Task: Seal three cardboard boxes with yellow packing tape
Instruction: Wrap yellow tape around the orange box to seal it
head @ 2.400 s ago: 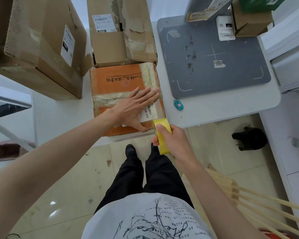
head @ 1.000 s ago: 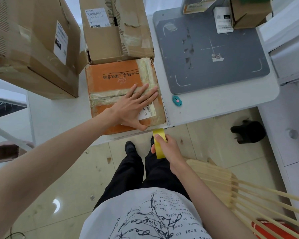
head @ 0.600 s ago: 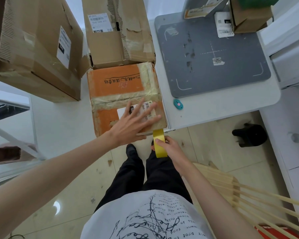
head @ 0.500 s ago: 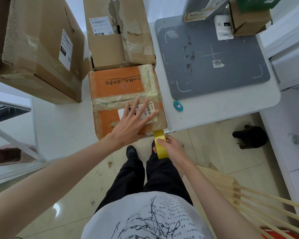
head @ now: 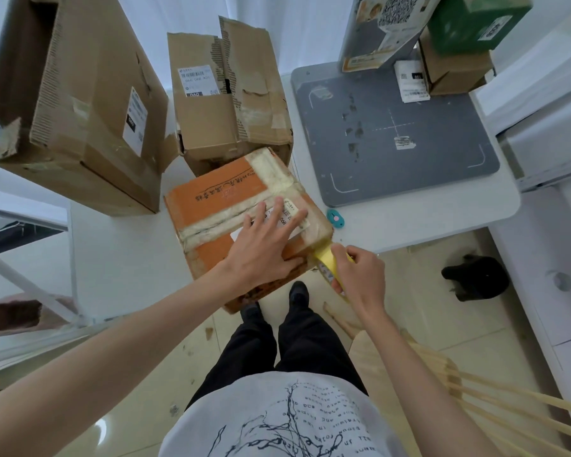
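An orange cardboard box (head: 211, 196) with old clear tape across its top sits turned at an angle, its near corner hanging past the white table's front edge. My left hand (head: 264, 245) lies flat on its top, fingers spread over the shipping label. My right hand (head: 356, 275) grips a roll of yellow packing tape (head: 327, 263) at the box's near right corner, with a short yellow strip running from the roll onto that corner. Two brown cardboard boxes stand behind: a large one (head: 86, 110) at the left and a torn one (head: 225, 100) in the middle.
A grey mat (head: 393, 136) covers the table's right part, with small boxes (head: 455, 57) stacked at its far end. A small teal cutter (head: 336, 218) lies by the orange box. A wooden chair (head: 442, 374) stands at my right, a dark object (head: 475, 278) on the floor.
The orange box has been turned and pulled toward me, past the table edge. My left hand lifted and pressed down again; my right hand brought the tape roll up to the box's corner.
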